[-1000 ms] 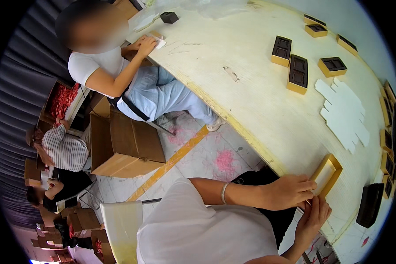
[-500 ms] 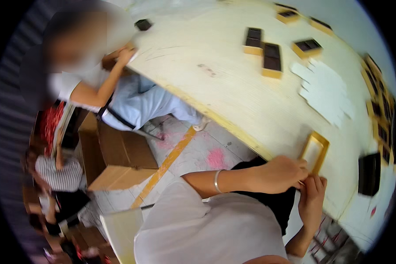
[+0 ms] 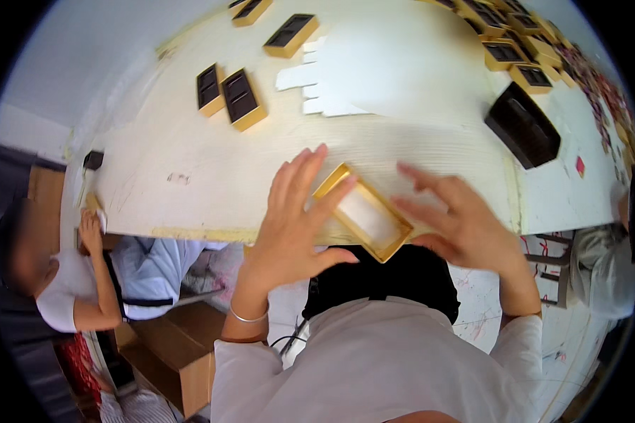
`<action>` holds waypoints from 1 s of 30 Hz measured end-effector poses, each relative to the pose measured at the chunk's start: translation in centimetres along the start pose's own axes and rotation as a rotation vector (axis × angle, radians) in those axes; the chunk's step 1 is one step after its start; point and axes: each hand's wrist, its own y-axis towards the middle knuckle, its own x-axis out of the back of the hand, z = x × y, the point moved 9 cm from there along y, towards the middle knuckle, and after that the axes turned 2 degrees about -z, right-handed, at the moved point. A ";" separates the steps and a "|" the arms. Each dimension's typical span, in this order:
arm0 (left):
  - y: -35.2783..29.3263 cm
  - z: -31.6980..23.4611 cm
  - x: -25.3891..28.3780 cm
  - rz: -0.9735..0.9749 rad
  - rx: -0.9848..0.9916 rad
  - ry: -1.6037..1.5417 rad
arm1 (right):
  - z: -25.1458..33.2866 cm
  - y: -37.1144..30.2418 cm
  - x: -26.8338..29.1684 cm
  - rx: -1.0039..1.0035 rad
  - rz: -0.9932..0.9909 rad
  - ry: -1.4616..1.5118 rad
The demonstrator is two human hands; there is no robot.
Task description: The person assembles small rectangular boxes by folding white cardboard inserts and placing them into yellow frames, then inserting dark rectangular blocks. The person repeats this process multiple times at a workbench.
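Gold box (image 3: 394, 244), pinched by both hands earlier, now lies between them at the cream table's (image 3: 148, 180) edge; left hand (image 3: 286, 229) and right hand (image 3: 467, 222) (blurred) are spread, neither closed on it. A co-worker (image 3: 58, 302) sits left, near a carton (image 3: 196, 379).

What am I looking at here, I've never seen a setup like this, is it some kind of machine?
No machine: these are a person's bare hands. Every picture comes from a wide fisheye camera worn on the head, looking down, so straight edges bend near the rim.

On the pale table lie gold boxes with dark inserts, a white sheet with a notched edge and a black tray. Between the left hand and right hand is an open gold box. Both hands are spread; whether fingertips touch it, I can't tell.
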 end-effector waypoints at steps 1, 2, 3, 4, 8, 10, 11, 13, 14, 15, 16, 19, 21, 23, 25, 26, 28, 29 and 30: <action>0.4 0.5 -0.2 0.029 0.013 0.017 | -0.4 0.4 1.8 -0.005 -0.090 -0.105; 0.7 0.8 -0.7 0.109 0.022 0.040 | -1.5 0.1 4.1 -0.041 -0.197 -0.338; 0.9 1.0 -1.0 0.118 0.027 -0.016 | -2.5 -0.6 6.5 -0.076 -0.299 -0.573; 0.8 1.3 -1.4 0.129 0.040 -0.068 | -4.1 -0.9 8.9 -0.166 -0.339 -0.575; 0.6 2.9 -2.6 0.125 0.205 -0.263 | -10.6 -5.9 11.5 -0.602 -0.140 -0.705; 0.7 3.5 -3.2 0.121 0.186 -0.247 | -11.1 -6.3 11.3 -0.513 -0.190 -0.778; 0.7 3.6 -3.5 0.120 0.183 -0.239 | -11.2 -6.3 11.2 -0.465 -0.210 -0.809; 1.1 3.0 -3.3 0.072 0.129 -0.207 | -11.9 -6.7 12.2 -0.476 -0.278 -0.805; 1.3 2.7 -3.3 0.045 0.081 -0.200 | -12.5 -7.2 12.7 -0.487 -0.302 -0.784; 1.4 2.4 -3.2 0.017 0.033 -0.192 | -12.8 -7.5 13.0 -0.498 -0.325 -0.762; 1.4 2.4 -3.1 0.004 0.040 -0.215 | -12.7 -7.4 13.3 -0.522 -0.350 -0.704; 1.1 2.5 -3.1 -0.019 0.037 -0.230 | -12.7 -7.2 13.5 -0.583 -0.402 -0.453; 1.0 2.5 -3.1 -0.012 0.050 -0.239 | -10.7 -6.7 14.2 -0.452 -0.508 -0.503; 1.0 2.6 -3.1 -0.010 0.059 -0.250 | -7.3 -6.2 15.0 -0.202 -0.711 -0.547; 1.2 2.4 -3.0 -0.016 0.063 -0.259 | -6.7 -6.3 15.2 -0.192 -0.834 -0.228; 1.1 2.7 -3.2 -0.005 0.102 -0.301 | -6.5 -6.0 14.6 -0.281 -0.805 -0.129; 1.1 2.9 -3.4 0.017 0.181 -0.382 | -6.2 -4.0 12.4 -0.376 -0.660 0.129; 1.1 2.5 -3.2 0.027 0.162 -0.358 | -5.8 -2.5 10.5 -0.383 -0.543 0.284; 1.2 2.2 -3.0 0.038 0.142 -0.334 | -6.2 -1.2 8.0 -0.428 -0.333 0.396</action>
